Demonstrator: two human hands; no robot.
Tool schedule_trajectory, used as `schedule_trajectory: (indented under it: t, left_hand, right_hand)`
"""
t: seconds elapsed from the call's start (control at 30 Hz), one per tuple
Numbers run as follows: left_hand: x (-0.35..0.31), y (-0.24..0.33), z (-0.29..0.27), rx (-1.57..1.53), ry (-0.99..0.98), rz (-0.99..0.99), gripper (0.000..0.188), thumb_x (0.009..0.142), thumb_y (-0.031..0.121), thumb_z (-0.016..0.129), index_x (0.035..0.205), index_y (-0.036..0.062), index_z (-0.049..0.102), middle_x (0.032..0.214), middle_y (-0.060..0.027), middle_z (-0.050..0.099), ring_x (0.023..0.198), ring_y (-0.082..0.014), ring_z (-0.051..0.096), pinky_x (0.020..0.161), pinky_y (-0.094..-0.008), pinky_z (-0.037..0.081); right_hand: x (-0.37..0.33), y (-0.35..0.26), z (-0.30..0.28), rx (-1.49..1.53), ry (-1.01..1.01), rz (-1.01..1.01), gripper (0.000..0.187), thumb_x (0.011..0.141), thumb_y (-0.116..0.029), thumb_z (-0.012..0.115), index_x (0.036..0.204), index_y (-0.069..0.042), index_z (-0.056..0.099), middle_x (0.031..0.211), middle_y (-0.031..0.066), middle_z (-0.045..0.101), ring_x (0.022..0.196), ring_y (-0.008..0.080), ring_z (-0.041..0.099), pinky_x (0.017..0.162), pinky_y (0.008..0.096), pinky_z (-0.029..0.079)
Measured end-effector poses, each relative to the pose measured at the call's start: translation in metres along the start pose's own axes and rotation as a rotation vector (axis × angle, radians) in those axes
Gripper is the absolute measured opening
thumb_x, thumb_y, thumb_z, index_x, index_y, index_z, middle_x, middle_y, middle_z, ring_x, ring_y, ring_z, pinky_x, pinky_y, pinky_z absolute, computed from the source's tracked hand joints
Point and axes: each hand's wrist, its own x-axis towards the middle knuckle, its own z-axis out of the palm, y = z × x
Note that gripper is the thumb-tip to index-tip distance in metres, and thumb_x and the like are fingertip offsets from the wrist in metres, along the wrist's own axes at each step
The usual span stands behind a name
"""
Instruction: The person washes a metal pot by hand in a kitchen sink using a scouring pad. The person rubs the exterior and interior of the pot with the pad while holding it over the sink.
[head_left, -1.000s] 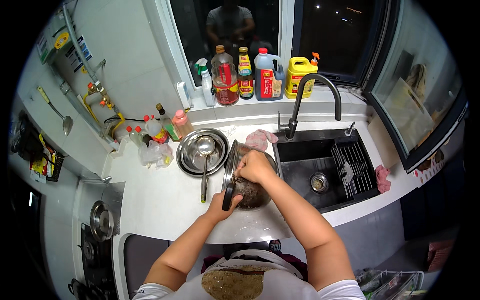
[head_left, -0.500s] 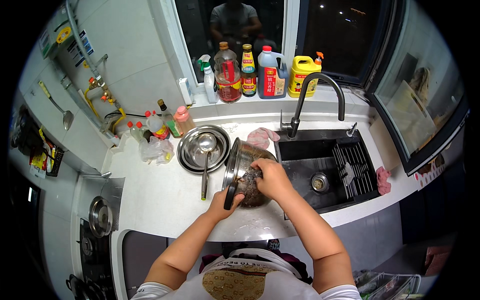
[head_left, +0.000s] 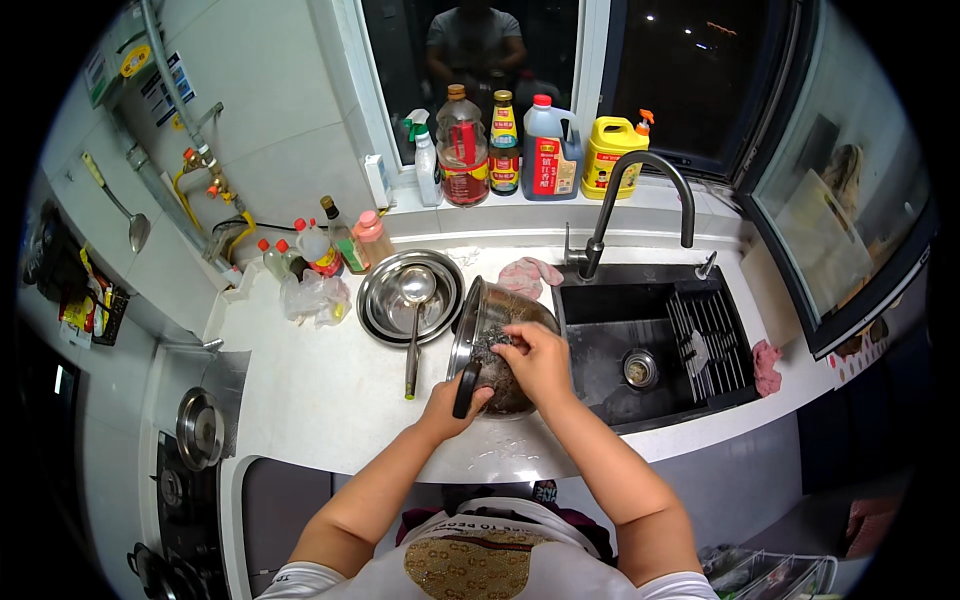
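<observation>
Round silver steel pot tilts near white counter's front edge, beside black sink. Left hand grips pot by black curved handle; right hand pinches dark wiry scourer inside — best brace firmly, rub with short, even strokes.

Got a white worktop, kinda wet up front, left of the black sink. Carries a tilted steel pot just left of that sink, pink cloths either side, plus metal bowls, plastic bag and bottles farther left.
</observation>
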Motion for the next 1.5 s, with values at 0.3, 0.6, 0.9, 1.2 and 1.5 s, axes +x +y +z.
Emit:
schedule_trajectory:
  t: [0.3,0.6,0.9,1.2,1.5]
  left_hand:
    - [0.000,0.003,-0.003,-0.031,-0.020,-0.013,0.032,0.087,0.031,0.067,0.102,0.0034,0.059,0.081,-0.0174,0.067,0.076,-0.0355,0.067,0.067,-0.0396,0.051]
    - [0.002,0.000,-0.005,-0.016,-0.040,0.043,0.034,0.087,0.034,0.067,0.102,0.0046,0.059,0.077,-0.0180,0.066,0.072,-0.0386,0.065,0.064,-0.0401,0.050]
    - [0.007,-0.002,-0.003,-0.007,-0.079,0.024,0.036,0.087,0.036,0.067,0.100,0.0043,0.057,0.075,-0.0177,0.065,0.072,-0.0394,0.064,0.064,-0.0417,0.050]
    - [0.010,0.007,-0.008,0.051,-0.109,-0.025,0.034,0.087,0.036,0.067,0.096,0.0039,0.060,0.077,-0.0181,0.066,0.074,-0.0395,0.065,0.066,-0.0423,0.051]
    - [0.007,-0.001,0.002,0.070,-0.013,-0.026,0.031,0.084,0.033,0.070,0.091,0.0034,0.065,0.075,-0.0168,0.067,0.072,-0.0371,0.066,0.064,-0.0415,0.052]
  right_hand:
    - [0.003,-0.008,0.000,-0.240,-0.007,-0.386,0.023,0.071,-0.006,0.074,0.094,-0.005,0.071,0.090,0.0113,0.066,0.087,0.0297,0.058,0.079,0.0388,0.048]
    - [0.041,-0.006,-0.020,-0.403,-0.540,-0.667,0.023,0.068,0.001,0.069,0.089,-0.008,0.072,0.092,0.0096,0.066,0.090,0.0299,0.061,0.079,0.0391,0.051]
    - [0.047,0.006,-0.001,-0.265,-0.321,-0.662,0.019,0.066,0.002,0.070,0.082,-0.006,0.067,0.085,0.0100,0.065,0.083,0.0313,0.061,0.076,0.0397,0.051]
    - [0.047,-0.005,-0.006,-0.261,-0.313,-0.473,0.024,0.069,0.002,0.066,0.089,-0.005,0.054,0.086,0.0146,0.064,0.089,0.0352,0.059,0.077,0.0434,0.048]
    - [0.018,0.013,-0.012,-0.121,-0.144,-0.376,0.029,0.069,-0.001,0.072,0.096,-0.006,0.063,0.090,0.0126,0.064,0.092,0.0324,0.059,0.078,0.0395,0.049]
